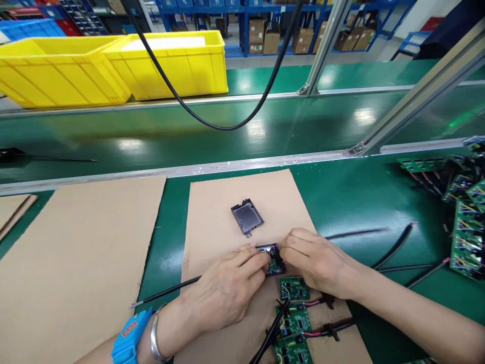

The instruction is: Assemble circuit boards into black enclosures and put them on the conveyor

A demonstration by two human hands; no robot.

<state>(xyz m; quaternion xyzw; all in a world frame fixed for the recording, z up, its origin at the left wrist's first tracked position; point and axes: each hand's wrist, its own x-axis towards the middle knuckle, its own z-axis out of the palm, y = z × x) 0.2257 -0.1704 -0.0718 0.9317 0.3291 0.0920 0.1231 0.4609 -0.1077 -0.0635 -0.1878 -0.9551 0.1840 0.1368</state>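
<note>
My left hand (237, 280) rests on the left part of a small black case with a circuit board inside (273, 260), its fingers bent over the edge. At the case's right side, my right hand (316, 258) has its fingers pinched together against the rim; the fingertips are partly hidden. A black cable (170, 289) runs out to the left from under my left hand. Behind the case lies a black cover (247, 216), hollow side up, on the cardboard sheet (212, 212). Several green circuit boards (294, 288) with cables lie just in front of the case.
A larger cardboard sheet (87, 253) lies to the left. Wired circuit boards (468, 232) are piled at the right. Yellow bins (178, 68) stand beyond the metal rail. A black cable (223, 127) hangs in a loop, and a metal post (413, 96) slants at the right.
</note>
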